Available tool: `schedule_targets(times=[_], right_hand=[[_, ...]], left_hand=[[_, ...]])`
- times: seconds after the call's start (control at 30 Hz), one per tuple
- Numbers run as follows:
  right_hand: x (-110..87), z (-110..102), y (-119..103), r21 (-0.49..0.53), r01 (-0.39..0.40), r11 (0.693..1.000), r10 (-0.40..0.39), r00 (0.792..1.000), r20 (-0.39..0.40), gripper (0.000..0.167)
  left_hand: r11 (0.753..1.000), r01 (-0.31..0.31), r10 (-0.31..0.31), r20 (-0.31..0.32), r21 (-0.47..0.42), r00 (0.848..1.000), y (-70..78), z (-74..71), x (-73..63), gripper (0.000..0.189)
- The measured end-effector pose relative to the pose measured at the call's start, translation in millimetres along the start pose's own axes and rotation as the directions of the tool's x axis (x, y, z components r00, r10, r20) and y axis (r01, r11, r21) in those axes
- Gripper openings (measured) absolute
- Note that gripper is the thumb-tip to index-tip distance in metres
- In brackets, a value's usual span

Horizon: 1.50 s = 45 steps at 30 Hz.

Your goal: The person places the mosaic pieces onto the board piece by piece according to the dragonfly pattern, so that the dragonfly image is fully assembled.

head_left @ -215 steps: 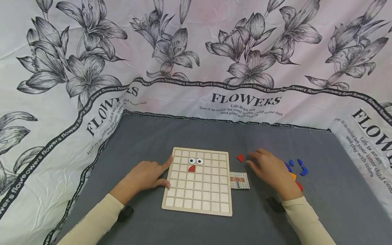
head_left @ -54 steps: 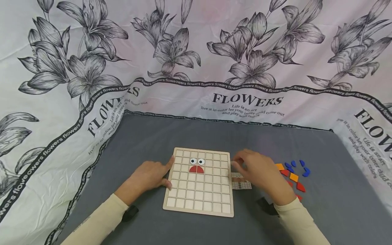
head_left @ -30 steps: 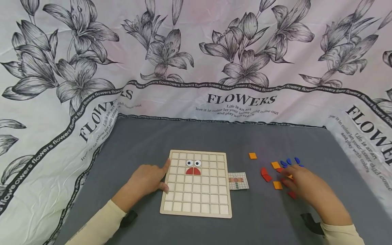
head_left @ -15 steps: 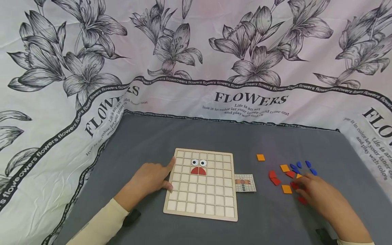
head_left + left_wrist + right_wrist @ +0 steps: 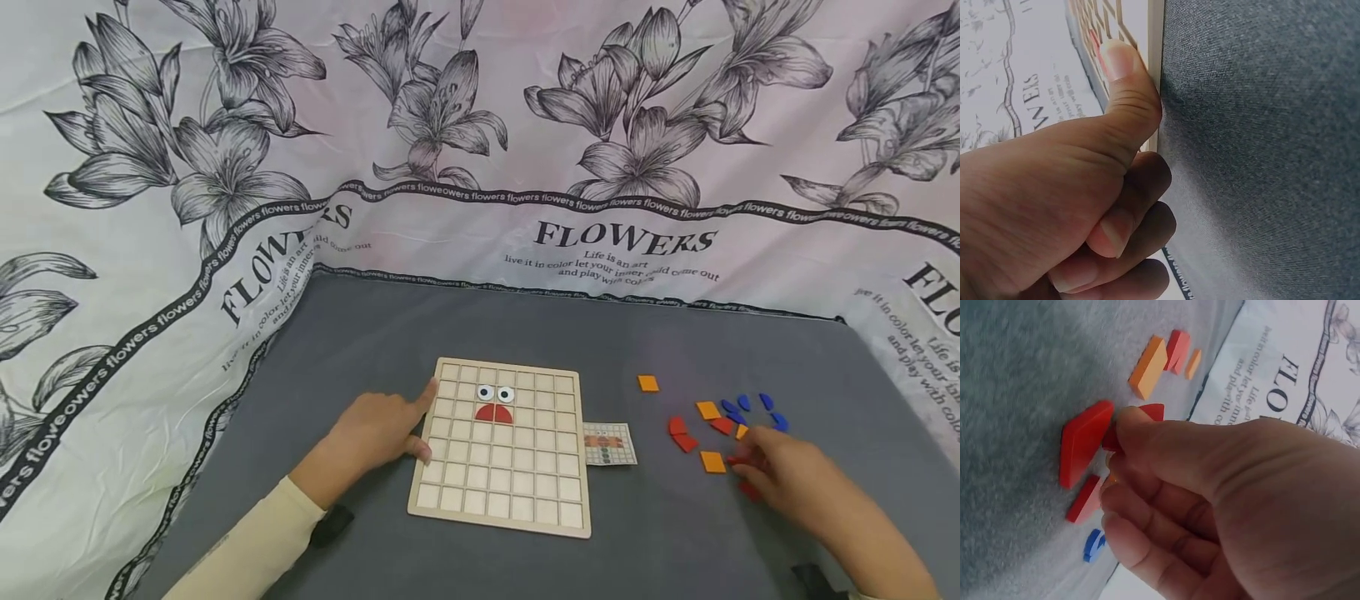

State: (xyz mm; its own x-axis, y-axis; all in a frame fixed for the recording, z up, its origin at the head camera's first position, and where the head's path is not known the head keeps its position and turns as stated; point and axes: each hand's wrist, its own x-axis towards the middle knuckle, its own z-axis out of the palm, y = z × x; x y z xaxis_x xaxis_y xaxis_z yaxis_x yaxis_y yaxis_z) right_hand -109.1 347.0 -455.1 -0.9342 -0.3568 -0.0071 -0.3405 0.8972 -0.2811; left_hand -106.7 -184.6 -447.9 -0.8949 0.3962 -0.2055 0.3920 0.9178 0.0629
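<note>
A wooden grid board (image 5: 480, 454) lies on the table. Two round eye pieces (image 5: 486, 392) sit in its upper cells, above two red quarter-circle pieces (image 5: 502, 414) forming a half disc. My left hand (image 5: 367, 439) touches the board's left edge with extended index finger and thumb; in the left wrist view the thumb (image 5: 1124, 87) rests on the rim while the other fingers curl beside it. At the scattered pieces, my right hand (image 5: 791, 475) pinches a red piece (image 5: 1155, 412) between thumb and forefinger. Its full shape is partly hidden by the thumb.
A printed pattern card (image 5: 611, 444) lies at the board's right edge. Beyond it lie orange squares (image 5: 713, 462), loose red pieces (image 5: 682, 435) and several blue pieces (image 5: 766, 402). One orange square (image 5: 648, 383) lies apart, farther back. A printed flower cloth (image 5: 622, 242) stands behind the table.
A second red quarter-circle now sits beside the first on the board. My right hand has moved from beside the card to the pieces at right, which lie more spread out. My left hand stays put.
</note>
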Motion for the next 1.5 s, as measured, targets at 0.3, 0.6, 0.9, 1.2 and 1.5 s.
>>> schedule_targets(times=[0.3, 0.6, 0.9, 1.2, 1.5], right_hand=[[5.8, -2.8, -33.8, -0.001, 0.138, 0.99, -0.136, 0.974, -0.182, 0.025], [29.8, 0.5, -81.7, 0.086, 0.305, 0.948, -0.277, 0.929, -0.245, 0.028], [52.7, 8.0, -131.6, 0.267, 0.32, 0.909, -0.292, 0.946, -0.141, 0.024], [75.8, 18.1, -163.8, 0.361, 0.324, 0.874, -0.315, 0.945, -0.087, 0.019], [92.7, 31.6, -188.5, 0.403, 0.33, 0.854, -0.342, 0.939, -0.044, 0.015]], left_hand=[[1.0, 0.023, -0.023, 0.032, 0.001, 0.999, 1.3, -1.7, 3.7, 0.103], [0.999, 0.03, -0.029, 0.049, -0.02, 0.998, 3.0, -2.6, 3.7, 0.103], [0.998, 0.058, -0.056, 0.08, -0.019, 0.995, 2.2, -0.9, 6.2, 0.105], [0.999, 0.045, -0.045, 0.058, 0.01, 0.997, 4.2, -0.8, 9.2, 0.107], [0.998, 0.056, -0.057, 0.068, 0.018, 0.996, 4.5, -3.9, 6.6, 0.107]])
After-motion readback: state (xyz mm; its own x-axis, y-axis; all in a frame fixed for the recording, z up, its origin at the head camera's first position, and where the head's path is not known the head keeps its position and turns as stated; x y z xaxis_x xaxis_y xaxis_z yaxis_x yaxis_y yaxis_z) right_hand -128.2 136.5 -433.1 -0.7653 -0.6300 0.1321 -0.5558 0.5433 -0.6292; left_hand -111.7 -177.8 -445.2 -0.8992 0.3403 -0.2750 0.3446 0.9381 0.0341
